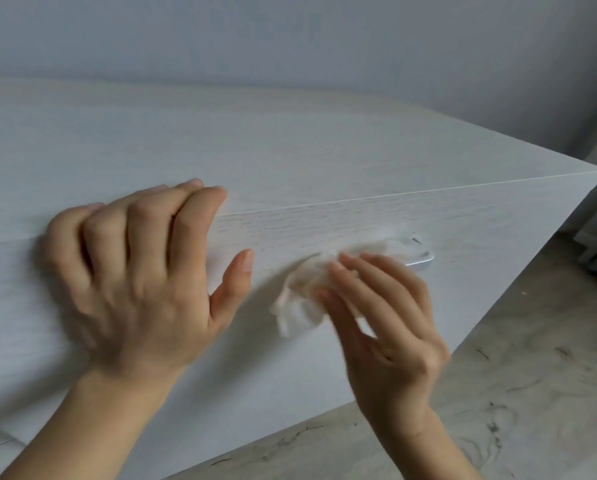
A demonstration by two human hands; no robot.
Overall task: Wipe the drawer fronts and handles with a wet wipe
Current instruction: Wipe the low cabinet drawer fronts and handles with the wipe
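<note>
The left hand (pixel 134 278) and right hand (pixel 390 327) are bare. The left forearm (pixel 82 427) and right forearm (pixel 428 445) show bare skin down to the lower edge of view. The fingers (pixel 193 220) are slender, with short, rounded nails (pixel 246 259). Knuckles and tendon ridges stand out on the left hand's back. Both hands look slightly motion-blurred.

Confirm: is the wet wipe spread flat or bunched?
Bunched: the wet wipe is a crumpled wad pinched by the right hand against the drawer front.
</note>
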